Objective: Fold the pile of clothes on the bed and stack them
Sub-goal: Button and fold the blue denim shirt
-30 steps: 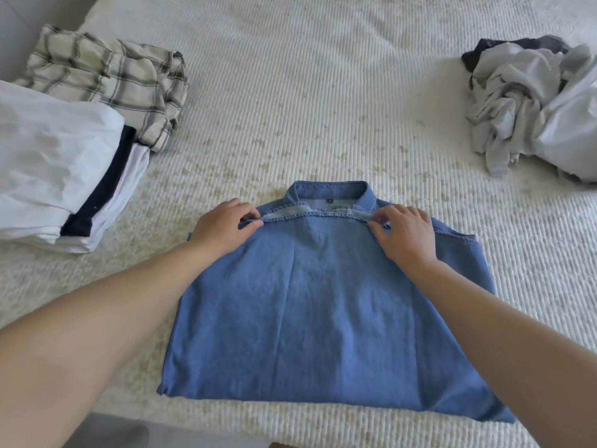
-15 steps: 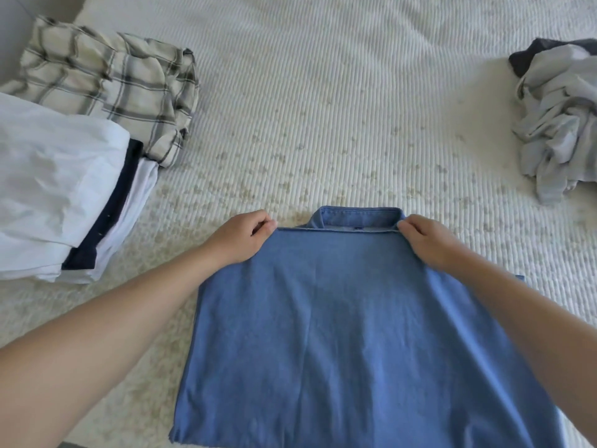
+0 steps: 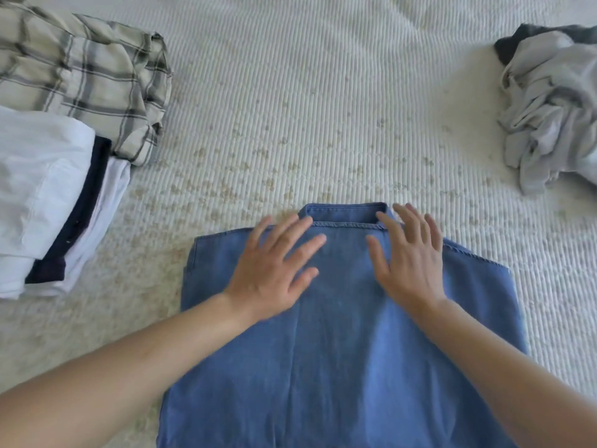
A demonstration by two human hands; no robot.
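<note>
Hands, left hand and right hand, rest flat, fingers spread apart, on folded blue shirt.

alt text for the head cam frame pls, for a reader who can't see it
Both hands, left hand and right hand, lie flat with fingers spread on a folded blue denim shirt on a white bed. A stack of folded clothes and a folded plaid shirt sit at the left; a crumpled pile of grey clothes at the right.

Bare bedspread lies between folded stack and crumpled pile.
</note>
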